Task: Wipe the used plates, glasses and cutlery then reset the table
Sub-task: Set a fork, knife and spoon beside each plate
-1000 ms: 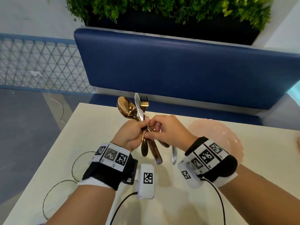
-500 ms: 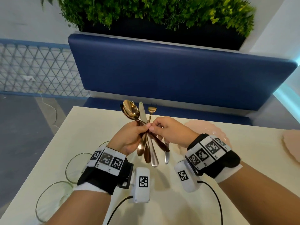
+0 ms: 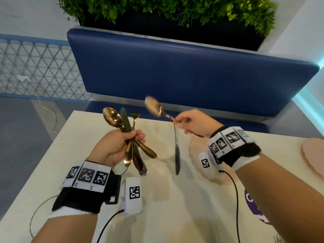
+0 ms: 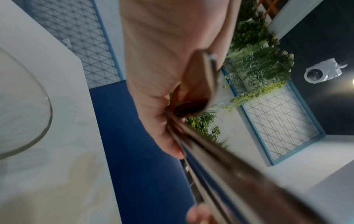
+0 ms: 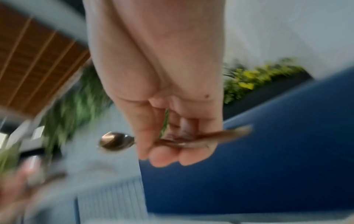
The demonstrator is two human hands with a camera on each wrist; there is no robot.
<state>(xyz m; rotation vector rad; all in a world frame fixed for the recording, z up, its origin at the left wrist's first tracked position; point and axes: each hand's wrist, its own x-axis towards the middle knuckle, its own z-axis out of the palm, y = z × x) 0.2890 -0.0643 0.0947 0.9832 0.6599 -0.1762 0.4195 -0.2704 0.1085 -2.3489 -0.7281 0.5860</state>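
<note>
My left hand (image 3: 121, 144) grips a bundle of cutlery (image 3: 133, 151) above the cream table (image 3: 175, 207): a gold spoon (image 3: 112, 117), a knife (image 3: 125, 120) and a gold fork (image 3: 135, 116), heads up. The left wrist view shows the same bundle (image 4: 210, 151) running through my left hand (image 4: 162, 106). My right hand (image 3: 194, 122) pinches a single gold spoon (image 3: 153, 106) by its handle, bowl raised to the left; that spoon (image 5: 116, 141) is blurred in the right wrist view, held in my right hand (image 5: 172, 136). A silver knife (image 3: 177, 151) lies on the table between my hands.
Pink scalloped plates sit under my right wrist (image 3: 199, 155) and at the table's right edge (image 3: 313, 158). A clear glass plate (image 3: 45, 213) lies at front left, seen also as a glass plate (image 4: 25, 106). A blue bench (image 3: 175, 76) stands behind the table. A purple object (image 3: 254, 206) lies at right.
My right hand has drawn one gold spoon out of the bundle and moved right with it. My left hand keeps the rest. The camera has dipped toward the table.
</note>
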